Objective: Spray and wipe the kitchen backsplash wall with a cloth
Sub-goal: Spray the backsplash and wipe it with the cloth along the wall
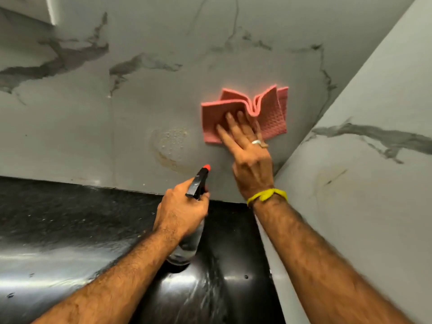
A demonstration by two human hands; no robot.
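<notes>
While the head view was taken, the pink cloth (245, 113) was pressed flat against the marble backsplash wall (145, 108) by the right hand (247, 146), its fingers held straight and spread over the cloth's lower left part; nothing was gripped by them. Just left of and below the cloth, a foamy patch of spray (171, 142) with a brownish rim was seen on the wall, not yet wiped. Below that patch, the spray bottle (198, 183) was held by the left hand (182, 206), fingers curled round its neck and trigger, nozzle aimed at the wall. The black countertop (70, 218) lay beneath the patch.

By judgement, wiping was the step in hand. Even pressure was best kept through the flat palm, and the cloth drawn leftward and down across the patch in overlapping strokes. The loose folds at the cloth's top edge were best flattened so that full contact was made.
</notes>
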